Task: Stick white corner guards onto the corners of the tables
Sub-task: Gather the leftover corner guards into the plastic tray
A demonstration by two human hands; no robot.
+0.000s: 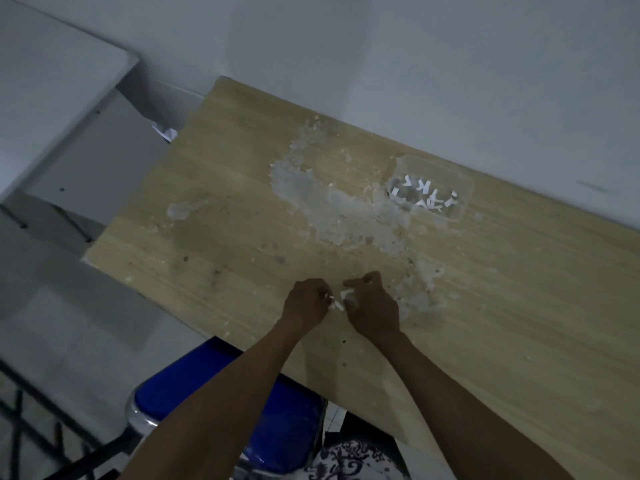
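Left hand (pixel 306 301): fingers curled, pinching a small white strip, likely backing paper, at its fingertips. Right hand (pixel 372 306): fingers curled round a white corner guard (pixel 346 294), held just above the bench (pixel 225 188). Both hands sit close together, seemingly so one can steady the guard while the other peels it; the dim, blurred view leaves the exact grip uncertain. Clear tub (pixel 429 187): stands near the wall edge, within reach, holding spare white guards. Pale flaky residue (pixel 332 209): spread over the bench middle. Blue chair (pixel 221 393): tucked beside the near edge. No corner in view clearly wears a guard.
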